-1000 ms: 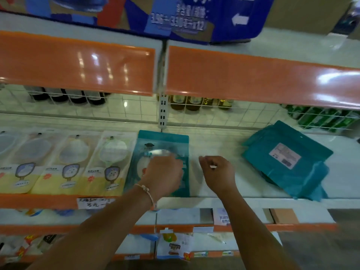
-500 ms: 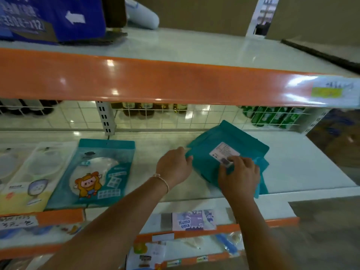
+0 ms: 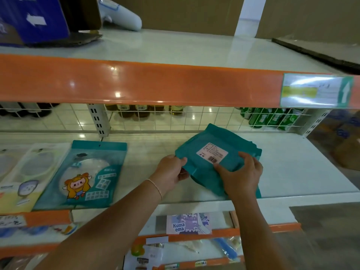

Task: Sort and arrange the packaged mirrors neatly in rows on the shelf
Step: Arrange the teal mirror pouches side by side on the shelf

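Note:
A stack of teal mirror packages (image 3: 204,152) lies face down on the white shelf (image 3: 292,162), the top one showing a pink barcode label. My left hand (image 3: 171,172) pinches the top package's left corner. My right hand (image 3: 241,172) grips its near right side, thumb on top by the label. To the left, a teal packaged mirror (image 3: 85,174) with a cartoon girl lies face up. Beside it, yellow-and-white mirror packages (image 3: 27,172) form a row along the shelf front.
An orange-edged upper shelf (image 3: 155,84) overhangs the work area, with a blue carton (image 3: 33,18) on it. A wire grid back (image 3: 155,117) shows bottles and green cans behind. Lower shelves (image 3: 187,230) hold other packaged goods. A white upright post (image 3: 98,119) stands at the back.
Both hands left the cartoon package and moved right to the teal stack. They have taken hold of the top package. The view swung right.

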